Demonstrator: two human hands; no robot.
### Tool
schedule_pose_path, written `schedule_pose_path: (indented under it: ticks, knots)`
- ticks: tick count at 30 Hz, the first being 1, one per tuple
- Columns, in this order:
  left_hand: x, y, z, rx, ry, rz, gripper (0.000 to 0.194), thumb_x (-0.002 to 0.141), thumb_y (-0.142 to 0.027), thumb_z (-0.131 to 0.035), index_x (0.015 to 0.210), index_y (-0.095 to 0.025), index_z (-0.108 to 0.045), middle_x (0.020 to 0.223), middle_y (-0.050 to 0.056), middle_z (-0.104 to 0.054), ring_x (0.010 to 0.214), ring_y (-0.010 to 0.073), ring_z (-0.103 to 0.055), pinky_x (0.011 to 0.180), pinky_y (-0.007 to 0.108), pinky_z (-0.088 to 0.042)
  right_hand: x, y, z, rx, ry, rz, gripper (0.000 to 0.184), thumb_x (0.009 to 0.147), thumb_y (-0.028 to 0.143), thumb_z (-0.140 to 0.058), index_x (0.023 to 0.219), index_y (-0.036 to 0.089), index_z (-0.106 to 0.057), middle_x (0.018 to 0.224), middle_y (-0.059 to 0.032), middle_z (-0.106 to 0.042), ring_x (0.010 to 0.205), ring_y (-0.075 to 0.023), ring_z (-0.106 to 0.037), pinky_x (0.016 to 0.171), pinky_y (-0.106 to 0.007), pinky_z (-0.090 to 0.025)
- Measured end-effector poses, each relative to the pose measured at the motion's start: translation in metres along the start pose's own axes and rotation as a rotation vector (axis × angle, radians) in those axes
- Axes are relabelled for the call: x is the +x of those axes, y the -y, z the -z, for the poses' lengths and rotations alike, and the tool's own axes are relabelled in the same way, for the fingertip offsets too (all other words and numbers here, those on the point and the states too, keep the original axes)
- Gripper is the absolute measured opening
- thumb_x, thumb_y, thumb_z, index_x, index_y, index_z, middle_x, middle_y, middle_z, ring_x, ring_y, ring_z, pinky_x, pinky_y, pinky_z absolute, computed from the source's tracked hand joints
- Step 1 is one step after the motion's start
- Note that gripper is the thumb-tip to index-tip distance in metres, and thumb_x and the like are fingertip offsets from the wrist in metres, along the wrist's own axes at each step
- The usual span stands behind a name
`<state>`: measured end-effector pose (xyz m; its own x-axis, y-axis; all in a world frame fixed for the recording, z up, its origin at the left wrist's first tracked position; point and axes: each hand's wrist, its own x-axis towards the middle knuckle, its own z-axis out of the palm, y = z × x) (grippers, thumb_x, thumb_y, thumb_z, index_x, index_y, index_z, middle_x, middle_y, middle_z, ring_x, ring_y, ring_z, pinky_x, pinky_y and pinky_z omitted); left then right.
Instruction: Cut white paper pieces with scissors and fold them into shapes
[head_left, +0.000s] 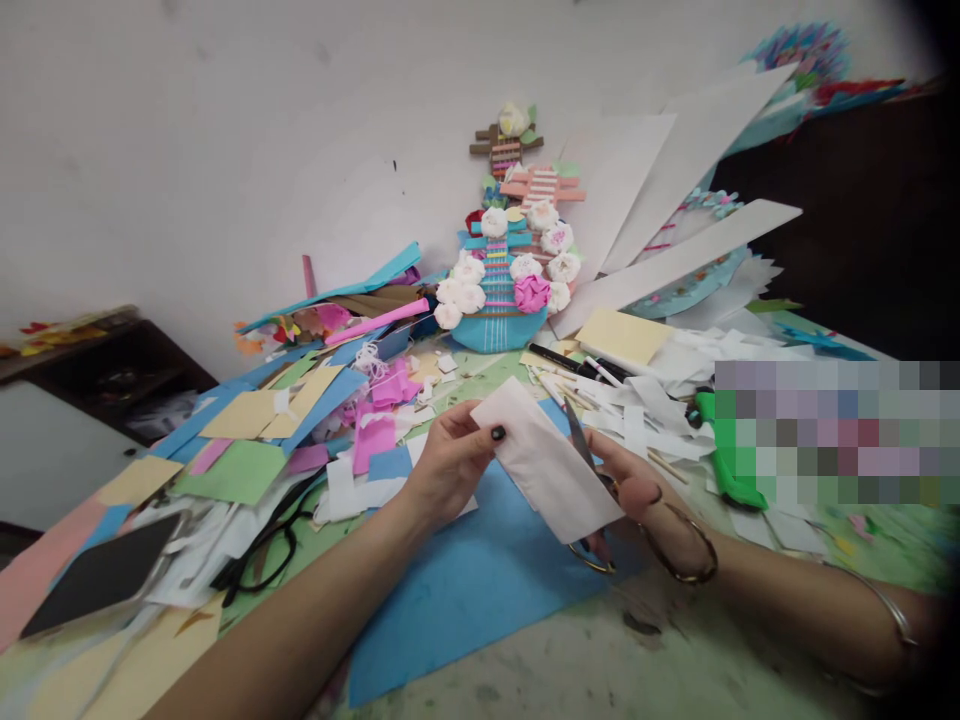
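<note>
My left hand [448, 462] pinches the upper left edge of a folded white paper strip [544, 462], thumb on top. My right hand [634, 485] grips a pair of scissors [583, 452]; their blades stand behind the paper's right edge and the gold handles show below it. The paper hangs tilted above a blue paper sheet [465, 585] on the green table [675, 660]. Bangles ring my right wrist.
Heaps of coloured paper scraps [247, 440] cover the left side, with eyeglasses [262, 550] and a dark phone [101, 575]. A paper craft with white and pink flowers [506, 275] leans on the wall. White offcuts and pens [585, 365] lie at right.
</note>
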<state>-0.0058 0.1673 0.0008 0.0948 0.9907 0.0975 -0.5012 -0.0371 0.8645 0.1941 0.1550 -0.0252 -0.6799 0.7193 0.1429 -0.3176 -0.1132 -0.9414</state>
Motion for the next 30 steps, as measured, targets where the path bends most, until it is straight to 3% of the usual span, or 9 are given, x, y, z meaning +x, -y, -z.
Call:
schedule_pose_path:
  ticks: [4, 11, 15, 18, 23, 30]
  knots:
    - [0.002, -0.0037, 0.0016, 0.041, -0.04, -0.033, 0.021, 0.053, -0.02, -0.084, 0.069, -0.015, -0.071, 0.068, 0.001, -0.07, 0.062, 0.0117, -0.062, 0.062, 0.023, -0.048, 0.0005, 0.0005, 0.0015, 0.027, -0.002, 0.002, 0.079, 0.071, 0.072, -0.058, 0.126, 0.021, -0.033, 0.057, 0.0021, -0.059, 0.04, -0.0118, -0.053, 0.039, -0.02, -0.041]
    - [0.0036, -0.001, 0.0056, 0.151, -0.062, -0.093, 0.021, 0.053, -0.027, -0.085, 0.061, -0.013, -0.071, 0.061, 0.003, -0.068, 0.059, 0.012, -0.059, 0.061, 0.024, -0.045, 0.0016, -0.0038, 0.0015, -0.008, -0.03, -0.01, 0.089, 0.068, 0.077, -0.057, 0.131, 0.021, -0.029, 0.054, 0.0016, -0.058, 0.038, -0.0131, -0.049, 0.036, -0.022, -0.039]
    - [0.004, -0.002, 0.0084, 0.172, -0.042, -0.116, 0.024, 0.057, -0.033, -0.084, 0.057, -0.013, -0.07, 0.057, 0.003, -0.065, 0.059, 0.0124, -0.058, 0.062, 0.025, -0.044, 0.0019, -0.0055, 0.002, -0.04, -0.014, 0.042, 0.082, 0.071, 0.074, -0.056, 0.128, 0.019, -0.032, 0.056, 0.0006, -0.06, 0.038, -0.0122, -0.048, 0.036, -0.021, -0.039]
    - [0.0033, -0.0038, 0.0088, 0.123, 0.032, -0.09, 0.026, 0.058, -0.037, -0.083, 0.065, -0.014, -0.073, 0.062, 0.004, -0.067, 0.061, 0.013, -0.059, 0.061, 0.025, -0.045, 0.001, -0.0049, 0.0024, -0.056, 0.008, 0.042, 0.08, 0.07, 0.073, -0.059, 0.123, 0.019, -0.034, 0.059, 0.0007, -0.061, 0.042, -0.0115, -0.051, 0.039, -0.02, -0.041]
    - [0.002, -0.0071, 0.0071, 0.134, 0.084, -0.039, 0.025, 0.053, -0.027, -0.085, 0.072, -0.015, -0.074, 0.066, 0.003, -0.067, 0.061, 0.0129, -0.058, 0.059, 0.023, -0.045, 0.0009, -0.0046, 0.0021, -0.103, 0.039, -0.038, 0.074, 0.063, 0.072, -0.066, 0.107, 0.021, -0.036, 0.06, 0.0014, -0.061, 0.042, -0.0097, -0.051, 0.04, -0.019, -0.042]
    - [0.0018, -0.0065, 0.0094, 0.302, 0.076, -0.041, 0.023, 0.051, -0.018, -0.084, 0.071, -0.017, -0.075, 0.066, 0.002, -0.068, 0.058, 0.0127, -0.058, 0.054, 0.022, -0.045, -0.0003, -0.0021, -0.002, -0.107, 0.059, -0.061, 0.07, 0.064, 0.065, -0.071, 0.105, 0.022, -0.033, 0.06, 0.0053, -0.058, 0.045, -0.0078, -0.05, 0.041, -0.016, -0.039]
